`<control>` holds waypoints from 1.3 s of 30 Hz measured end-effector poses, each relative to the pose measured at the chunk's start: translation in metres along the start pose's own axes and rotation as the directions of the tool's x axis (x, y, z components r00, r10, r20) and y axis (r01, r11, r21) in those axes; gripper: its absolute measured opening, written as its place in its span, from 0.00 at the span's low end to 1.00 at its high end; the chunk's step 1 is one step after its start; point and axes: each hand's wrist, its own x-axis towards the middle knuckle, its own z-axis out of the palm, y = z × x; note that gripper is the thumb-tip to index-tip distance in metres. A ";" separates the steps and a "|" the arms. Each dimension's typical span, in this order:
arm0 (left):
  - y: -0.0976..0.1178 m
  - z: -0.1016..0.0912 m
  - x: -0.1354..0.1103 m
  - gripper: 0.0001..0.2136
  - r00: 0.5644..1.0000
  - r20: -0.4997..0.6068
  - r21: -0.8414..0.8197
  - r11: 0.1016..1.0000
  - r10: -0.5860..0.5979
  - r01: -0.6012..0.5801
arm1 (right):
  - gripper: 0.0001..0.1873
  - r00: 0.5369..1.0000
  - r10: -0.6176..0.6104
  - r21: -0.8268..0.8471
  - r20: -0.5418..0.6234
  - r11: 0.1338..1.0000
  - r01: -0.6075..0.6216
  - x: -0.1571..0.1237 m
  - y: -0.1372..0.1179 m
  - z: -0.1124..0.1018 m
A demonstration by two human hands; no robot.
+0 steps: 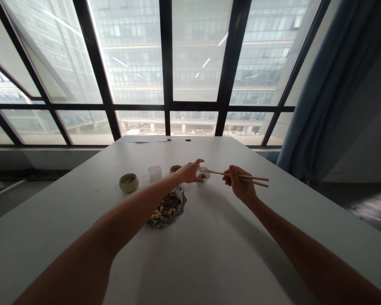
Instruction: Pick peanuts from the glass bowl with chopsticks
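My right hand [241, 184] grips a pair of wooden chopsticks [254, 178], which point left. Their tips are over a small clear cup [206, 178] with a few brown pieces [202, 175] in it. At the left side of this cup is my left hand [189, 172], thumb and index finger spread apart around its edge; whether they touch it I cannot tell. Under my left forearm sits a crinkled, silvery bowl [183, 207] of mixed nuts and dark sticks [167, 206], partly covered by the arm.
A green-beige round cup [128, 183] stands on the white table [184, 262] at the left. Near it is a clear square container [155, 173]. Another round cup [175, 168] is partly behind my left wrist. Papers [142, 139] lie at the far edge by the windows.
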 end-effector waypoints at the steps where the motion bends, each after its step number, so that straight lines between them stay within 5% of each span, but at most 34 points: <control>1: 0.000 0.002 0.002 0.43 1.000 0.007 0.007 1.000 -0.010 0.010 | 0.28 1.000 -0.008 -0.005 -0.016 1.000 0.007 0.000 -0.002 0.000; 6: 0.000 -0.002 0.006 0.41 0.994 0.063 0.051 0.995 -0.095 0.091 | 0.30 0.989 -0.067 0.035 -0.132 0.997 0.073 0.000 -0.023 -0.001; 10: -0.010 -0.032 -0.017 0.35 0.997 -0.013 0.083 0.993 -0.079 0.080 | 0.31 0.986 -0.075 0.110 -0.150 0.990 0.092 -0.003 -0.044 0.005; 13: -0.032 -0.064 -0.061 0.26 0.981 -0.189 0.079 0.995 -0.040 0.055 | 0.31 0.998 -0.062 0.134 -0.019 0.989 0.064 -0.013 -0.060 0.014; 17: -0.075 -0.090 -0.137 0.21 0.884 -0.456 0.096 0.982 -0.099 0.160 | 0.30 0.961 -0.032 0.085 0.275 0.996 0.009 -0.031 -0.074 0.031; 21: -0.112 -0.085 -0.192 0.22 0.779 -0.528 0.011 0.914 -0.339 0.405 | 0.28 0.867 -0.054 -0.007 0.496 0.998 0.066 -0.040 -0.076 0.056; 24: -0.124 -0.070 -0.210 0.28 0.723 -0.492 -0.160 0.867 -0.484 0.472 | 0.28 0.815 -0.097 -0.061 0.571 0.985 0.161 -0.039 -0.071 0.075; 28: -0.127 -0.053 -0.217 0.33 0.701 -0.469 -0.348 0.842 -0.537 0.412 | 0.27 0.846 -0.071 -0.043 0.529 0.993 0.110 -0.041 -0.062 0.087; 34: -0.129 -0.045 -0.222 0.40 0.689 -0.447 -0.449 0.809 -0.571 0.379 | 0.30 0.961 0.126 0.077 0.246 0.986 -0.149 -0.048 -0.052 0.081; 39: -0.130 -0.046 -0.225 0.43 0.693 -0.417 -0.451 0.796 -0.588 0.404 | 0.32 0.929 0.341 0.241 0.144 0.899 -0.367 -0.054 -0.031 0.079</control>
